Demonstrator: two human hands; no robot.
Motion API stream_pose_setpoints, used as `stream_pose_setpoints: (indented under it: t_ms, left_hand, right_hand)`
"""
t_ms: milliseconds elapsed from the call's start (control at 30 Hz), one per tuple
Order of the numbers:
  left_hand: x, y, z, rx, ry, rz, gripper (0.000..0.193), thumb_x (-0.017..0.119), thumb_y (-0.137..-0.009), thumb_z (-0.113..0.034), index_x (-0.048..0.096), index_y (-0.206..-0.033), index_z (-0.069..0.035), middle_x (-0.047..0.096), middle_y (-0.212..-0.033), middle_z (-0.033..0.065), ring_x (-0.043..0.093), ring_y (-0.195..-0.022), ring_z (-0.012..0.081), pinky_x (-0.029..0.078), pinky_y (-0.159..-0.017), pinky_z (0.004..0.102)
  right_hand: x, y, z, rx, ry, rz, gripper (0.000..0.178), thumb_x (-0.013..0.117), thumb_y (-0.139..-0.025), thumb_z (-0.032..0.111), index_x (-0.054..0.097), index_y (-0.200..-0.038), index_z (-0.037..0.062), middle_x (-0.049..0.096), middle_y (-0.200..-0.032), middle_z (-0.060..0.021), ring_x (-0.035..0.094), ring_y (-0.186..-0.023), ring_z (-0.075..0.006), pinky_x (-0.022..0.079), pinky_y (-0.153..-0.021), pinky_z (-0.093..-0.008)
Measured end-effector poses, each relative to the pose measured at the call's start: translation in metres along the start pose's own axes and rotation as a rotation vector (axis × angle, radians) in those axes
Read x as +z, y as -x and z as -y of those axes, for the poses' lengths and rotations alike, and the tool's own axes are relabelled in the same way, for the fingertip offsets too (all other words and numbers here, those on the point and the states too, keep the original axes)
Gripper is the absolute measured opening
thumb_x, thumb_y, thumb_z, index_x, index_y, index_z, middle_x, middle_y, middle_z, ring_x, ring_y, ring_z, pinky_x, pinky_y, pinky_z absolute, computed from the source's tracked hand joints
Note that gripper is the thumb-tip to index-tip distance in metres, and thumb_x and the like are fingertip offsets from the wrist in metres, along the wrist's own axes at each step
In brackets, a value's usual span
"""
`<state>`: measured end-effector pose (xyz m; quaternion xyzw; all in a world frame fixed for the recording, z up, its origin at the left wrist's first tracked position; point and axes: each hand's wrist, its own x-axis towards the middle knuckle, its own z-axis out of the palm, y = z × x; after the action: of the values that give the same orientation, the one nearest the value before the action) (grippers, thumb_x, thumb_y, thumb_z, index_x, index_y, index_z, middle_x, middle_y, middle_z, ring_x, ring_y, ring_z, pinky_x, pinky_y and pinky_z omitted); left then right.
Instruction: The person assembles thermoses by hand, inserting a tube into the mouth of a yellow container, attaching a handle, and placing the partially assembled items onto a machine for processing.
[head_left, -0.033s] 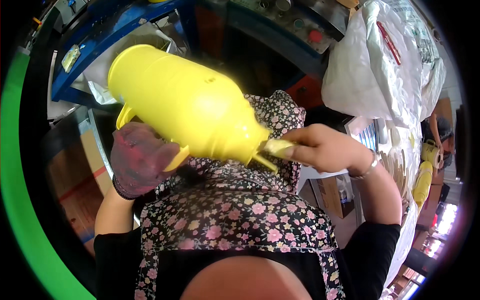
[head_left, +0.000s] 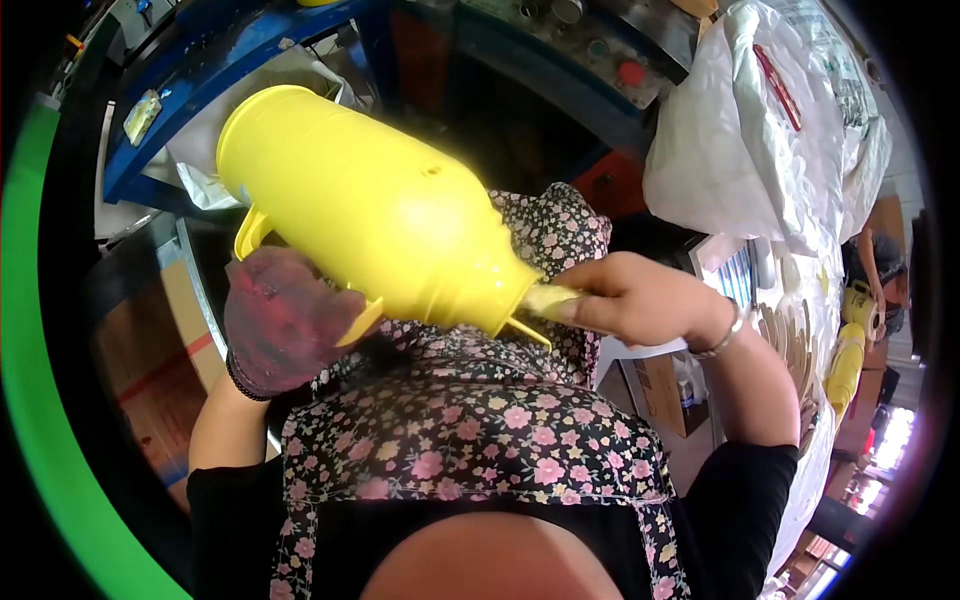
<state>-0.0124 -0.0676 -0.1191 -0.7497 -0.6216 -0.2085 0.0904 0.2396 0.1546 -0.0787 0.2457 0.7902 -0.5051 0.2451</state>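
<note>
A yellow plastic thermos flask casing (head_left: 350, 200) lies tilted in front of my apron, its wide base up to the left and its narrow spouted mouth down to the right. My left hand (head_left: 285, 320), in a dark reddish work glove, is closed round the casing's yellow handle (head_left: 252, 232). At the mouth, my bare right hand (head_left: 640, 300) pinches a small pale-yellow wad (head_left: 550, 297) that looks like a cloth. The wad meets the rim beside the spout (head_left: 530, 334). Whether part of it reaches inside the mouth is hidden.
A blue metal frame (head_left: 225, 85) stands behind the casing. Large white plastic sacks (head_left: 720, 150) bulge at the right, with a red cutter-like tool (head_left: 778, 85) on top. More yellow casings (head_left: 846, 370) lie far right, near another person's arm (head_left: 870, 268). Cardboard (head_left: 155, 380) is at the left.
My right hand and the wad have shifted slightly left at the casing's mouth. The casing has turned very slightly in my left hand, which keeps its grip.
</note>
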Motion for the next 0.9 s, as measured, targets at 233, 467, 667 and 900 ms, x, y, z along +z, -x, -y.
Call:
stream_pose_setpoints:
  t_ms: [233,467,667,900]
  left_hand:
    - [-0.007,0.005,0.021,0.016,-0.018,-0.014,0.023,0.077,-0.069,-0.028,0.066,-0.083,-0.014,0.055,-0.066,0.0008,0.056,-0.062,0.0217,0.043,-0.061,0.0377]
    - [-0.010,0.022,0.022,-0.099,0.061,-0.081,0.031,0.081,-0.063,-0.019,0.068,-0.089,-0.010,0.059,-0.079,0.0061,0.057,-0.078,0.0282,0.043,-0.074,0.0410]
    - [-0.009,0.017,0.022,-0.054,0.026,-0.072,0.032,0.081,-0.065,-0.019,0.066,-0.092,-0.010,0.062,-0.075,0.0068,0.061,-0.075,0.0251,0.046,-0.071,0.0380]
    - [-0.003,0.051,0.115,-0.666,0.271,-0.558,0.041,0.072,-0.080,-0.004,0.057,-0.119,-0.003,0.059,-0.113,0.0073,0.055,-0.105,0.0188,0.047,-0.091,0.0327]
  right_hand:
    - [0.022,-0.031,-0.002,-0.127,-0.217,0.012,0.034,0.055,-0.095,0.029,0.061,-0.113,0.0007,0.058,-0.066,-0.0002,0.050,-0.055,-0.0076,0.044,-0.054,-0.0239]
    - [0.020,-0.009,0.012,-0.244,0.188,-0.282,0.024,0.058,-0.088,0.016,0.062,-0.106,0.0009,0.062,-0.070,-0.0141,0.060,-0.058,-0.0249,0.048,-0.061,-0.0375]
    - [0.031,-0.036,0.019,-0.056,-0.169,0.031,0.029,0.055,-0.093,0.028,0.064,-0.100,0.0012,0.064,-0.076,-0.0079,0.061,-0.073,-0.0165,0.049,-0.071,-0.0320]
    - [0.025,-0.012,-0.023,-0.252,-0.424,-0.586,0.030,0.059,-0.090,0.017,0.057,-0.115,-0.0004,0.063,-0.085,-0.0099,0.060,-0.073,-0.0152,0.048,-0.067,-0.0310]
